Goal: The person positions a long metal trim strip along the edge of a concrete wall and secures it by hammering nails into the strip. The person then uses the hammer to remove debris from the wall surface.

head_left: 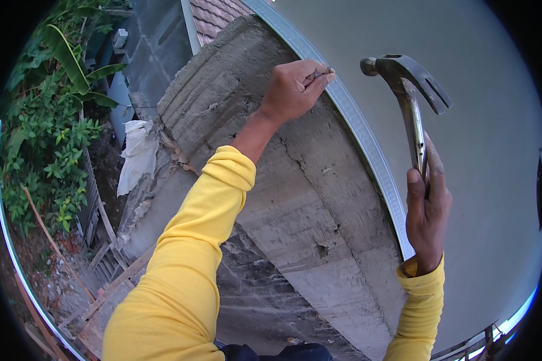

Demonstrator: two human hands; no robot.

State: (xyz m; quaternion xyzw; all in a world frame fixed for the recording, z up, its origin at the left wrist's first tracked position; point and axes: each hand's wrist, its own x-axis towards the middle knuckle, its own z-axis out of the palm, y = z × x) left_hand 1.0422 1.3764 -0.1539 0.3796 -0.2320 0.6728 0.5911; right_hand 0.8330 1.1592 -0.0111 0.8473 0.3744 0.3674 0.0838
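My left hand (292,90) reaches up to a light grey metal strip (367,141) that runs along the edge where the rough concrete meets a smooth grey wall. Its thumb and fingertips are pinched together against the strip, around what looks like a small dark nail (329,70), mostly hidden by the fingers. In my right hand (429,210) is a claw hammer (412,114), gripped by its metal handle. The hammer's head is raised in front of the wall, to the right of my left hand and apart from the strip.
Rough concrete (319,198) with cracks fills the middle. A smooth grey wall (488,180) rises at the right. Far down on the left are green plants (48,156), wooden planks (117,280) and a torn pale sheet (140,153). A tiled roof (217,17) shows at the top.
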